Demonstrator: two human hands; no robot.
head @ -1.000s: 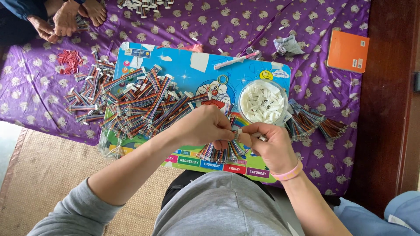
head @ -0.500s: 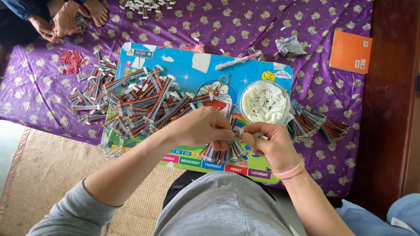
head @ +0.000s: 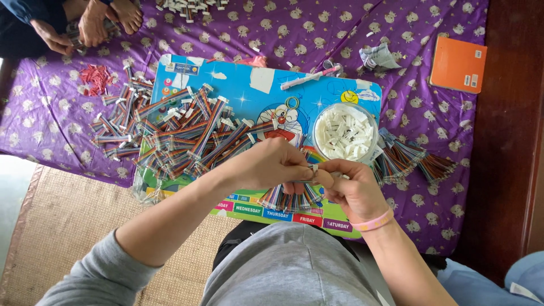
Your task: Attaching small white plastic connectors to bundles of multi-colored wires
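hands at centre, over blue cartoon board (head: 249,85) on purple cloth (head: 408,34). left hand (head: 271,165) pinched narrow on small white connector (head: 314,168); right hand (head: 354,190) closed on end of rainbow ribbon cable (head: 289,198), which fans down below the fingers. tub of white connectors (head: 344,132) just beside, touching neither hand. pile of finished cables (head: 181,133) to left. risks, as judged: connector slips from pinch w/ so little grip & drops among the cables; elbow or wrist nudges tub, spilling it; wires bend if pushed in skewed.
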